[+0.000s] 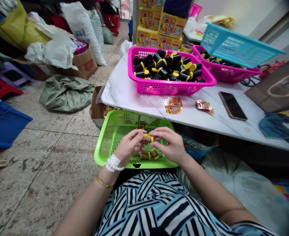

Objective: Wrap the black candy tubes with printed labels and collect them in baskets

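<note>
Left hand (pixel 128 146) and right hand (pixel 170 144) are closed, together pinching a small gold-wrapped cylinder (pixel 147 139) between the fingertips, just above a green plastic basket (pixel 124 112). Three similar wrapped pieces (pixel 145 155) lie inside the basket. Beyond it, a marble-topped table (pixel 203 121) bears a pink basket (pixel 169 88) of black-and-yellow tubes (pixel 164 64).

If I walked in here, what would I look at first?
You'd spot the bright pink basket on the white marble table, heaped with black-and-yellow tubes. Just below it, the left hand and right hand hold a small yellow-wrapped tube over a green basket.
</note>
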Tool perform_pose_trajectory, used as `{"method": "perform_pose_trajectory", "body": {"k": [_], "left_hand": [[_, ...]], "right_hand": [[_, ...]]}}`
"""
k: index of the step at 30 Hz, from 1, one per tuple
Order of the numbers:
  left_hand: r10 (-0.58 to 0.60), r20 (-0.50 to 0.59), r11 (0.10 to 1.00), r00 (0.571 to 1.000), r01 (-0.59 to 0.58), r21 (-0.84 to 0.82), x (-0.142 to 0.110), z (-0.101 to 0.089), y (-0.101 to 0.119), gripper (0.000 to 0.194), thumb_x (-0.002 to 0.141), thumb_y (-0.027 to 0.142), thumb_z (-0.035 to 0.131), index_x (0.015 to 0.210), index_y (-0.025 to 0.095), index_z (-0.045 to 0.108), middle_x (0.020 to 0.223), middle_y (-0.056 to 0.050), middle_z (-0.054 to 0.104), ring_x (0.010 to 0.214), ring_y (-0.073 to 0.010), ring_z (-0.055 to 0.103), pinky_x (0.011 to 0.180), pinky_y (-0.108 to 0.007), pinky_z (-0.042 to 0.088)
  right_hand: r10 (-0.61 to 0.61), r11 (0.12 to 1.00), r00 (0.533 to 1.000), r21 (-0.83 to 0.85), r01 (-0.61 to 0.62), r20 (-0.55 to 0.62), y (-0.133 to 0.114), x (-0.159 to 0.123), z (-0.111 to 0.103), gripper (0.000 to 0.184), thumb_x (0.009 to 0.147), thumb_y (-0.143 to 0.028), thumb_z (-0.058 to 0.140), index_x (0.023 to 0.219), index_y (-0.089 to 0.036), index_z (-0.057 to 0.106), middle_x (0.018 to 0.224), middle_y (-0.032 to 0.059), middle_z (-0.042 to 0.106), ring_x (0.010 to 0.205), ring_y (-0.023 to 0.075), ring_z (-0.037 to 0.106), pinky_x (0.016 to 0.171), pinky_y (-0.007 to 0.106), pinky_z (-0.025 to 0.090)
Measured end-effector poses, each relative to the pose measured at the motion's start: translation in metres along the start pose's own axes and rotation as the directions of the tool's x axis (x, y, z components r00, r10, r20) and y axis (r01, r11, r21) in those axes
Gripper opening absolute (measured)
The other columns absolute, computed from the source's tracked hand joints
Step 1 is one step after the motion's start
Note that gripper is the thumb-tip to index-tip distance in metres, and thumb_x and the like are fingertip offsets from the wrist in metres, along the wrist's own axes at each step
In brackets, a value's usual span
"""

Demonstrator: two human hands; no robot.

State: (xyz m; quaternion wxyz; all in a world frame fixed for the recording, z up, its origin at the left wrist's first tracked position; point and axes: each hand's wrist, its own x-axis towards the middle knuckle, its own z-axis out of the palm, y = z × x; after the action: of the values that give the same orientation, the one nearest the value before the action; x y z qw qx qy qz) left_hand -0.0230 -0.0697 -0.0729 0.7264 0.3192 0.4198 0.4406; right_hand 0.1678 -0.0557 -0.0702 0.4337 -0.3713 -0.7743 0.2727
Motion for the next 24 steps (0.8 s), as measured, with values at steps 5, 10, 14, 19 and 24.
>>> {"method": "perform_pose_trajectory", "body": {"k": [5, 10, 14, 19, 24], "left_hand": [[0.074, -0.012, 0.994, 0.997, -0.073, 0.079, -0.007, -0.004, 0.001, 0.027, 0.072, 0.031, 0.079, 0.093, 0.014, 0.073, 0.075, -0.006, 0.069, 0.051, -0.0082, 0.052, 0.049, -0.021, 0.043], [0.178, 0.008, 0.949, 0.984, -0.174, 0.261, -0.009, 0.005, 0.005, 0.023, 0.076, 0.027, 0.076, 0.096, 0.015, 0.077, 0.068, -0.003, 0.066, 0.053, -0.0087, 0.05, 0.053, -0.021, 0.041], [0.201, 0.033, 0.946, 0.979, -0.203, 0.252, -0.013, 0.014, 0.01, 0.021, 0.073, 0.022, 0.078, 0.093, 0.016, 0.078, 0.074, -0.004, 0.07, 0.059, -0.0115, 0.054, 0.059, -0.022, 0.044], [0.244, -0.051, 0.938, 0.968, -0.222, 0.267, -0.013, 0.018, -0.001, 0.014, 0.069, 0.019, 0.081, 0.083, 0.017, 0.079, 0.084, -0.007, 0.073, 0.068, -0.0144, 0.06, 0.064, -0.022, 0.047], [0.083, -0.037, 0.985, 0.996, -0.076, 0.154, -0.007, 0.009, -0.016, 0.035, 0.08, 0.047, 0.07, 0.097, 0.016, 0.071, 0.059, -0.002, 0.063, 0.044, -0.0107, 0.051, 0.041, -0.019, 0.034]], "right_hand": [[-0.049, 0.998, 0.999, -0.03, 0.049, -0.001, 0.003, -0.005, -0.002, 0.034, 0.079, -0.026, 0.076, 0.113, -0.023, 0.071, 0.096, 0.0071, 0.072, 0.083, 0.0165, 0.069, 0.076, 0.03, 0.06], [-0.036, 0.999, 0.998, 0.002, 0.036, -0.056, -0.003, -0.005, -0.005, 0.031, 0.076, -0.024, 0.079, 0.107, -0.023, 0.075, 0.093, 0.0075, 0.075, 0.077, 0.0168, 0.07, 0.072, 0.03, 0.061], [0.162, 0.979, 0.984, 0.134, -0.151, -0.069, -0.012, -0.008, -0.008, 0.028, 0.069, -0.027, 0.084, 0.097, -0.024, 0.078, 0.086, 0.0051, 0.075, 0.071, 0.0163, 0.069, 0.063, 0.029, 0.061], [0.518, 0.732, 0.848, 0.458, -0.505, 0.108, -0.013, -0.013, -0.003, 0.026, 0.062, -0.035, 0.086, 0.08, -0.019, 0.076, 0.075, 0.0038, 0.074, 0.064, 0.0167, 0.07, 0.06, 0.03, 0.061], [0.514, 0.744, 0.853, 0.447, -0.497, 0.093, -0.003, -0.017, 0.004, 0.034, 0.068, -0.036, 0.083, 0.094, -0.017, 0.073, 0.084, 0.0054, 0.074, 0.072, 0.0167, 0.071, 0.07, 0.032, 0.063]]}}
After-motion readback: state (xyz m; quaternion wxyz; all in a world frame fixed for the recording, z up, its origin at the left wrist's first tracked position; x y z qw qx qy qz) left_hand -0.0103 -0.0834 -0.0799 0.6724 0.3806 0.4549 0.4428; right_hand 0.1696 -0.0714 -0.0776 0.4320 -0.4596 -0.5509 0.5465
